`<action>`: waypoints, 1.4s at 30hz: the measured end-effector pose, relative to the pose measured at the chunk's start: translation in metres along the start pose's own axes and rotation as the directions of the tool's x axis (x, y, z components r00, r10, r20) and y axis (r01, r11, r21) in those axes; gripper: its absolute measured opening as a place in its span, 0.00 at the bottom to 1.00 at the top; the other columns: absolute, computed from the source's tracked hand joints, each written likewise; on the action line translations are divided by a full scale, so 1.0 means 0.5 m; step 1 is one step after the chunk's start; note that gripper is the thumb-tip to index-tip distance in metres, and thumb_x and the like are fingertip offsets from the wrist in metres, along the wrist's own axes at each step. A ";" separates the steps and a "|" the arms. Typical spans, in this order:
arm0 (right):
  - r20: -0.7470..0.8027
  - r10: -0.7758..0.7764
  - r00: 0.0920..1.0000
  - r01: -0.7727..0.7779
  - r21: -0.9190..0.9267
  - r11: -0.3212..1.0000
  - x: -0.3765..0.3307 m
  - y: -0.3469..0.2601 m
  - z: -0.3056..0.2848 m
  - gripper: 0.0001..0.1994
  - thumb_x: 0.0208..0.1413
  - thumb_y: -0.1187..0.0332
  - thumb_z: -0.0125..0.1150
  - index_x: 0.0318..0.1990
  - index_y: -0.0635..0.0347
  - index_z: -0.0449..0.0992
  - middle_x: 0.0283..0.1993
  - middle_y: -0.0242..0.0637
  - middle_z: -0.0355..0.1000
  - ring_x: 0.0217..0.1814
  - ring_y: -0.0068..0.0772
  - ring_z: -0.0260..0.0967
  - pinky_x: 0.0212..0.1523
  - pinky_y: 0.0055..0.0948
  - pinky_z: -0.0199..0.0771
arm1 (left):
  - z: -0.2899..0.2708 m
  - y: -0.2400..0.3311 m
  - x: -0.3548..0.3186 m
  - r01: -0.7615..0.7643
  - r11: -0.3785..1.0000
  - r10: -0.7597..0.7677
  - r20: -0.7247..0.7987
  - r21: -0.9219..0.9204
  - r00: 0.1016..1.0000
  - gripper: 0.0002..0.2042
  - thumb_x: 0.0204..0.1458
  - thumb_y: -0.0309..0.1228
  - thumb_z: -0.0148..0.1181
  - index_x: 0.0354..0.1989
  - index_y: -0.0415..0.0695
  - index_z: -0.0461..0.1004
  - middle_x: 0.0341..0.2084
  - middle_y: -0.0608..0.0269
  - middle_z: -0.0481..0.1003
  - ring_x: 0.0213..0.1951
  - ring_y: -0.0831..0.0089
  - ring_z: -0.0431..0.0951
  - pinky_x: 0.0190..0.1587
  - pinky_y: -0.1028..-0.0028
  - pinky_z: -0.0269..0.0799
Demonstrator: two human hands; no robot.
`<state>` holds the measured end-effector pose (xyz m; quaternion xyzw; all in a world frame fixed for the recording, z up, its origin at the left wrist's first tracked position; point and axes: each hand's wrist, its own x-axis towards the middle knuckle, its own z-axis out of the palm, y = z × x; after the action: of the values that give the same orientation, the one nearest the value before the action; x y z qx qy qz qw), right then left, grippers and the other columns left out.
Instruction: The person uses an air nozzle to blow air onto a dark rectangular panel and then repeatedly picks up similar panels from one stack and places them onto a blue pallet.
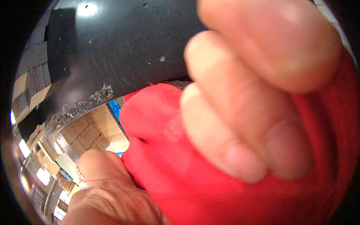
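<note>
My right hand [240, 97] is very close and blurred at the upper right, in front of red cloth [202, 191]. Its fingers curl in and press together; whether anything is inside them is hidden. At the lower left, beside the edge of the same cloth, is my left hand [112, 191]. The wrinkled back of that hand and a bent knuckle show, while its fingers are mostly out of sight. The red cloth fills the middle and lower right, folded and bulging, and looks like a garment.
A dark, scuffed surface [123, 41] with small round metal heads spans the top. Pale shavings [101, 95] lie along its lower edge. Beyond it are an opened cardboard box [108, 123], brown stacked pieces [84, 133] and grey-brown stacks [37, 60] at the left rim.
</note>
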<state>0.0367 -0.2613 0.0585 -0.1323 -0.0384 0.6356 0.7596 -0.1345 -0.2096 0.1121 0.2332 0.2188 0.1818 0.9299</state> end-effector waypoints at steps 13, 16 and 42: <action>-0.131 0.061 0.989 -0.048 0.101 0.994 -0.042 -0.057 -0.083 0.16 0.66 0.79 0.47 0.59 0.58 0.71 0.55 0.46 0.73 0.55 0.38 0.74 0.58 0.41 0.78 | 0.019 -0.062 -0.006 -0.244 0.969 0.242 -0.031 -0.044 0.970 0.39 0.56 0.33 0.59 0.70 0.28 0.45 0.65 0.32 0.59 0.65 0.51 0.66 0.67 0.55 0.61; -0.097 -0.046 0.994 0.053 0.068 0.996 0.015 -0.037 -0.056 0.16 0.67 0.79 0.45 0.59 0.58 0.71 0.55 0.46 0.72 0.56 0.38 0.74 0.59 0.41 0.78 | 0.041 0.067 0.032 0.072 0.997 -0.069 -0.131 0.022 0.989 0.37 0.57 0.32 0.57 0.70 0.29 0.46 0.65 0.37 0.60 0.65 0.53 0.66 0.67 0.56 0.61; -0.145 -0.095 0.985 0.085 -0.073 0.994 0.021 -0.084 -0.067 0.14 0.68 0.78 0.46 0.56 0.58 0.73 0.52 0.42 0.75 0.51 0.34 0.76 0.56 0.39 0.82 | -0.018 0.051 0.055 0.139 0.982 -0.127 -0.099 0.129 0.987 0.18 0.61 0.26 0.59 0.57 0.34 0.67 0.52 0.55 0.76 0.52 0.72 0.77 0.58 0.70 0.73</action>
<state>0.0861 -0.2627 0.0357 -0.2025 -0.0089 0.5873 0.7836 -0.1218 -0.1729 0.1091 0.2720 0.2876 0.1145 0.9111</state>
